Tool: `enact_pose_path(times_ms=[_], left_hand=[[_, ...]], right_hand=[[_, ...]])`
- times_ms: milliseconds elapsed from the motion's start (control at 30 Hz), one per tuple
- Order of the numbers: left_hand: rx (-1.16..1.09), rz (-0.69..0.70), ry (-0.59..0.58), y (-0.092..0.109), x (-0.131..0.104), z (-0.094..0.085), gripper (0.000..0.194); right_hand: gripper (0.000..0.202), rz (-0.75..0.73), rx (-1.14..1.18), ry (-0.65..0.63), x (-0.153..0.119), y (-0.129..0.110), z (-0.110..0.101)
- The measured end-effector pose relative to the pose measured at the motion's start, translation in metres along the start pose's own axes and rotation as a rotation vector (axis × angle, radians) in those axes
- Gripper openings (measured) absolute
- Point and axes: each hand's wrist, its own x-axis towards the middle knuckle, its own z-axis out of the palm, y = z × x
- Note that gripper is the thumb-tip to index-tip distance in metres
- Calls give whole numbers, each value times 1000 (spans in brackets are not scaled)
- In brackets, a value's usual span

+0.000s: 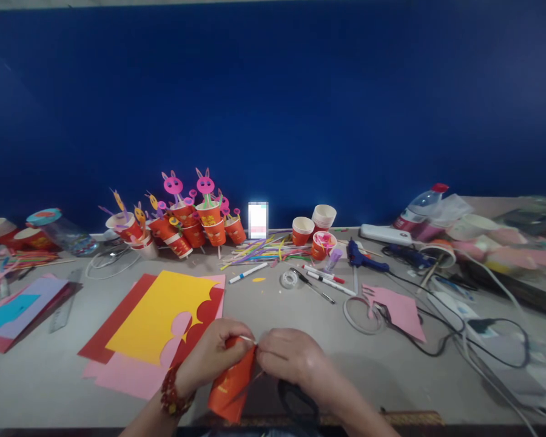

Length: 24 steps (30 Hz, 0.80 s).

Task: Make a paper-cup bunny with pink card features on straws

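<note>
Left hand: the left hand [212,358], a red bead bracelet [171,397] on its wrist, is curled around the rim of an orange paper cup [232,385], fingers pinched closed on it.
Right hand: the right hand [293,358] meets the left at the cup's rim, fingertips pressed together on a thin white stick [247,340] there.
Orange paper cup: held tilted between both hands, just above the near edge of the desk [282,315], its printed side facing up.
Scissors: dark scissors [295,400] lie on the desk just under the right wrist.
Coloured paper: a stack of yellow, red and pink sheets [157,325] lies just left of the hands, with rounded shapes cut from its right side.
Pink scrap: a cut pink sheet [398,309] lies to the right, near a loop of cable.
Finished cups: a cluster of orange cups with pink rabbit heads on sticks [186,221] stands at the back of the desk against the blue wall.
Loose supplies: coloured straws [266,249], marker pens [323,276], a tape roll [290,280] and a blue glue gun [361,258] lie in the middle, well apart from the hands.
Spare cups: stacked cups [313,227] stand behind the straws.
</note>
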Motion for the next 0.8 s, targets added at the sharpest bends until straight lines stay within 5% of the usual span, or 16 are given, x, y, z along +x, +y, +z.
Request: enact_pose_path(times_ms=[200,367,467,633,800], left_hand=[[-122,37,53,-10,-1,-4,20],[-258,29,80,-17,-2,-4,26],[-317,28,48,-17,-1,-1,28],[-392,40,29,-20,2,7,26],[-404,39,13,-22,2,12,25]], right_hand=[[21,129,173,165,-2,4,-6],[16,520,570,557,-12,-3,2],[20,707,826,675,-13,-6,12],[29,848,1013,592,-7,-9,26],[28,875,826,490,-7,-12,29]])
